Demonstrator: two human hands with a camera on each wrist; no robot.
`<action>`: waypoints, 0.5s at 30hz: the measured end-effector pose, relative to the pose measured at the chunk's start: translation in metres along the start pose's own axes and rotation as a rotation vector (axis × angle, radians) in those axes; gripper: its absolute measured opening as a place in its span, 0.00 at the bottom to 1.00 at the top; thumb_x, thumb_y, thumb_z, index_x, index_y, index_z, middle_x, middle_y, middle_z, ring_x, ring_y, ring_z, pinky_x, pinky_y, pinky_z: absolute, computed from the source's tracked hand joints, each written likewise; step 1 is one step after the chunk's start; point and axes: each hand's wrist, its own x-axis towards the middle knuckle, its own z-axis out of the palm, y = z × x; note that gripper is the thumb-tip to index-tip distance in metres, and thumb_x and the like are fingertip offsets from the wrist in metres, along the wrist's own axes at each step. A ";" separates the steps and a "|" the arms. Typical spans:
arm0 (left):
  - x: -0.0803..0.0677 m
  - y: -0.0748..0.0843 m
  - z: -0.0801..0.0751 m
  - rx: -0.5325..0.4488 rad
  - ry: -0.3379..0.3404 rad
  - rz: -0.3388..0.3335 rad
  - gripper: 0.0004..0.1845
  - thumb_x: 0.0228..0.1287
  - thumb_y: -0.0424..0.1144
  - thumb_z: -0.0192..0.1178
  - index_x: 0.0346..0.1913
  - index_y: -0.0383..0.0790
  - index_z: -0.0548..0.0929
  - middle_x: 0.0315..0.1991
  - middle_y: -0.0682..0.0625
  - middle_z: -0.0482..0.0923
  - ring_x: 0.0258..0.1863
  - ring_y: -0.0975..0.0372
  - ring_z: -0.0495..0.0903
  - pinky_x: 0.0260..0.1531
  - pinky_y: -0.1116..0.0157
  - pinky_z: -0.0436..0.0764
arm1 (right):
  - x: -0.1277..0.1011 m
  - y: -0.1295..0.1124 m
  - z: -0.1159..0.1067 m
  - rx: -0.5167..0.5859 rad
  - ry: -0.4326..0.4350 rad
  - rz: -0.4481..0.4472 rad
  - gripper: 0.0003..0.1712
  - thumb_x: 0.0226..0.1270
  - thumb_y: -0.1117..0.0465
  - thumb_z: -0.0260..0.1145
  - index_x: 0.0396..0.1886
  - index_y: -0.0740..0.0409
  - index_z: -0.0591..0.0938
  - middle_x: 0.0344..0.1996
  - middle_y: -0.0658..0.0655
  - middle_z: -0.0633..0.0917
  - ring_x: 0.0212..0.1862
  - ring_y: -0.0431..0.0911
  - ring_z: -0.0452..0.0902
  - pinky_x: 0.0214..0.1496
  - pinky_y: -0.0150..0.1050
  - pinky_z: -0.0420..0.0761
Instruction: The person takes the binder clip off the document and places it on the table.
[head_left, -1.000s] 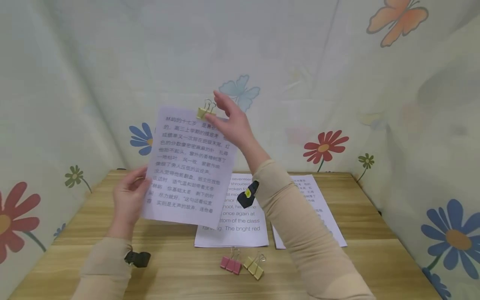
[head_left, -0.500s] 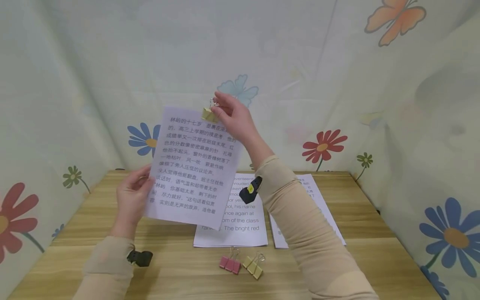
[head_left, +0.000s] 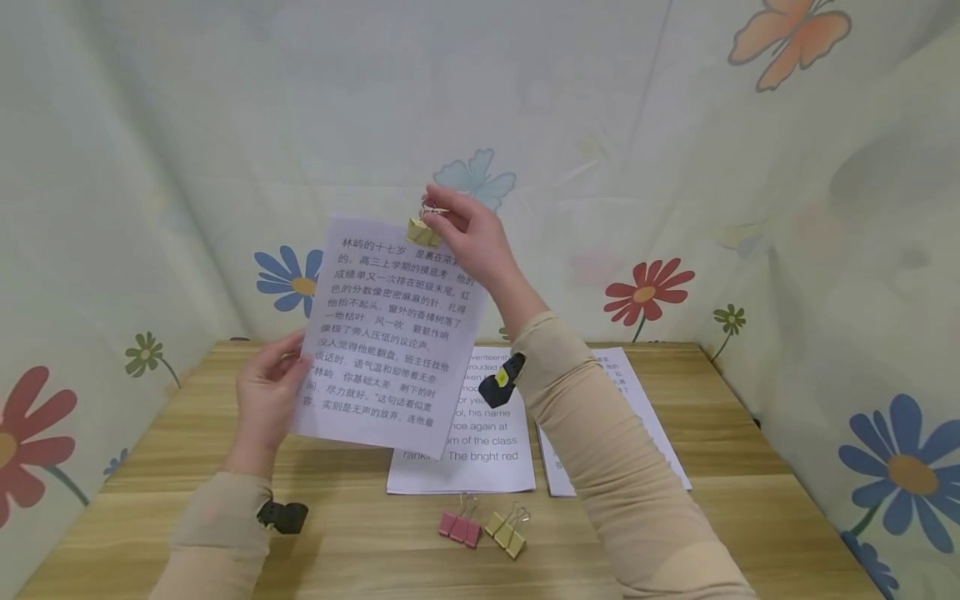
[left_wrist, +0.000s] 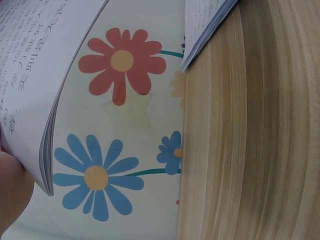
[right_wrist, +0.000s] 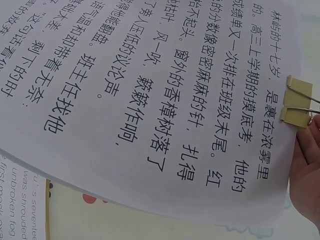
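Observation:
A sheaf of white sheets (head_left: 386, 333) printed with Chinese text is held up above the wooden table (head_left: 360, 550). My left hand (head_left: 266, 396) grips its lower left edge. A yellow binder clip (head_left: 422, 231) sits on the top edge, and my right hand (head_left: 465, 237) pinches its wire handles. The right wrist view shows the clip (right_wrist: 296, 101) biting the paper edge (right_wrist: 150, 100) with my fingers (right_wrist: 307, 165) beside it. In the left wrist view the stack's edge (left_wrist: 45, 155) shows several layered sheets.
Two more printed stacks lie on the table, one in English (head_left: 472, 442) and one (head_left: 637, 417) to its right. A pink clip (head_left: 461, 528) and a yellow clip (head_left: 507, 534) lie near the front. Flower-print cloth walls (head_left: 652, 292) surround the table.
My right hand's fingers closed from spread to pinching the clip's handles. The sheaf shifted slightly to the right.

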 end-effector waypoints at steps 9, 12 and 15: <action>-0.001 -0.001 0.001 -0.010 -0.013 -0.005 0.21 0.63 0.18 0.59 0.56 0.38 0.84 0.43 0.54 0.83 0.36 0.64 0.84 0.29 0.71 0.84 | -0.004 -0.003 0.000 0.057 0.012 -0.036 0.24 0.70 0.70 0.63 0.65 0.68 0.75 0.58 0.64 0.80 0.59 0.50 0.78 0.60 0.30 0.75; -0.001 -0.002 0.001 -0.007 -0.024 0.002 0.21 0.63 0.18 0.58 0.56 0.37 0.84 0.43 0.53 0.83 0.36 0.64 0.84 0.29 0.70 0.84 | -0.011 -0.014 0.000 0.055 0.025 -0.049 0.23 0.69 0.73 0.63 0.63 0.71 0.75 0.57 0.66 0.80 0.58 0.52 0.79 0.59 0.31 0.76; -0.001 -0.003 0.001 -0.008 -0.032 -0.001 0.21 0.63 0.18 0.58 0.56 0.37 0.83 0.43 0.53 0.83 0.37 0.64 0.84 0.30 0.70 0.84 | -0.016 -0.021 0.000 0.059 0.046 -0.055 0.21 0.68 0.73 0.63 0.60 0.73 0.76 0.55 0.66 0.81 0.56 0.52 0.80 0.58 0.33 0.77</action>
